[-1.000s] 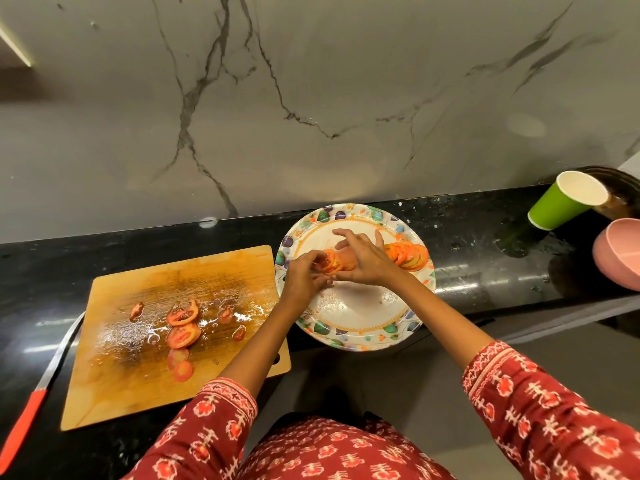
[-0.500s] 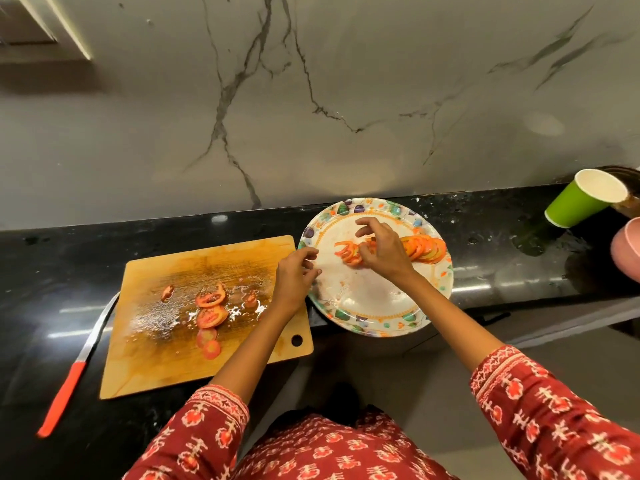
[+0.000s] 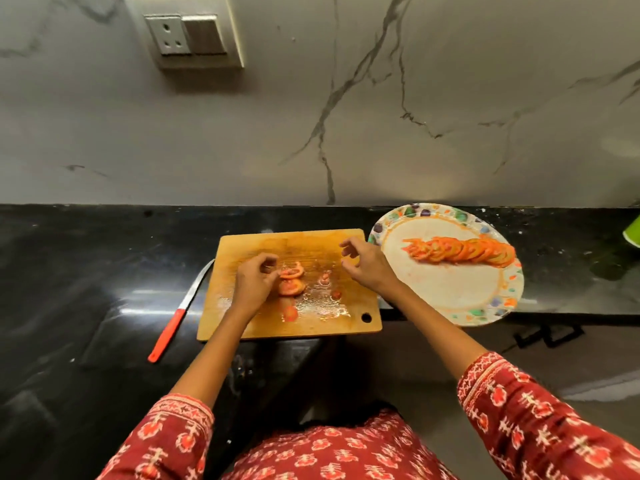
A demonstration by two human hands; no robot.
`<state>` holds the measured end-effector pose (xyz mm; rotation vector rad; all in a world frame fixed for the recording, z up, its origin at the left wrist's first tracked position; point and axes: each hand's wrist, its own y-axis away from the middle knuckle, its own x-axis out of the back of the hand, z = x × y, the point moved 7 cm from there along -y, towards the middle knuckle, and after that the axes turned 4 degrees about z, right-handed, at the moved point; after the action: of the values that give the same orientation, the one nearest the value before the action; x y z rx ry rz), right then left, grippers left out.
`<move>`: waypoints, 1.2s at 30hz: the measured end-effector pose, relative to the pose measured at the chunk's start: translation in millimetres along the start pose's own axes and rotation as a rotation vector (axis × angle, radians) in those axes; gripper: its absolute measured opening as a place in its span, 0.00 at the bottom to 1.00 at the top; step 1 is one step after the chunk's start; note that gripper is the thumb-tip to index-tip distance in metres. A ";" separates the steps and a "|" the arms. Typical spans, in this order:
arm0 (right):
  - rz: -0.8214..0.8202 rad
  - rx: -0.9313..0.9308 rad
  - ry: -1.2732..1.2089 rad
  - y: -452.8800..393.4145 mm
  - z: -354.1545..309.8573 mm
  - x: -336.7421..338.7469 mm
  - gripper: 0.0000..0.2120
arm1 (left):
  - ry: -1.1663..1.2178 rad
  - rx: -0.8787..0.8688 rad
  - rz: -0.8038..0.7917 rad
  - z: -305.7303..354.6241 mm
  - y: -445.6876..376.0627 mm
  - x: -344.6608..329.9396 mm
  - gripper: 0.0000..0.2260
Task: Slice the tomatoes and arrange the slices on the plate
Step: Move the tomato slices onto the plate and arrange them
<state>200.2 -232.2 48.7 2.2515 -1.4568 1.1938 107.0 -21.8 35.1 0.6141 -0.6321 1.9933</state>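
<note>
My left hand (image 3: 254,284) was down on the wooden cutting board (image 3: 289,284), its fingers curled in toward a tomato slice (image 3: 291,271) at the middle of the board; the fingertips met the slice's edge, though I could not tell whether they had really pinched it or only touched it. A second slice (image 3: 291,287) lay just below the first, partly under my hand, and a smaller round piece (image 3: 290,312) sat nearer the board's front edge. A few scraps of tomato (image 3: 325,279) and a wet patch of juice were spread over the right half of the board. My right hand (image 3: 367,265) hung above the board's upper right corner, near the plate, with the fingers loosely bent and spread and nothing in them. The paper plate (image 3: 460,299), white in the middle with coloured spots around the rim, stood just to the right of the board on the black counter (image 3: 86,271), its near edge jutting past the counter's front. Across the upper part of the plate ran a row of tomato slices (image 3: 460,251), overlapping one another from left to right. A knife (image 3: 180,311) with a red handle lay on the counter beside the board's left edge, blade pointing away from me. Behind everything rose the marble wall (image 3: 346,133), with a socket and switch (image 3: 187,34) high on the left, and a bit of a green cup (image 3: 633,230) showed at the far right edge.
</note>
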 end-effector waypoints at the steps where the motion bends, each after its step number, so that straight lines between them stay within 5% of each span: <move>1: -0.029 0.001 0.011 -0.9 -6.6 -7.9 0.14 | -0.004 0.023 -0.006 -8.5 1.5 7.3 0.11; 8: -0.200 0.015 0.076 -11.0 -47.9 -48.9 0.21 | -0.012 0.069 -0.042 -38.2 4.2 26.8 0.10; 18: -0.456 0.202 0.454 -19.2 -79.3 -95.3 0.14 | 0.035 0.072 0.004 -41.3 1.1 33.1 0.11; 36: -0.457 0.069 -0.092 -25.9 -106.6 -73.4 0.21 | 0.032 -0.257 -0.054 7.4 16.3 33.9 0.09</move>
<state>153.3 -111.0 71.7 2.5256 -0.8594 1.0154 78.7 -12.6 59.4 0.4375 -0.8275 1.8301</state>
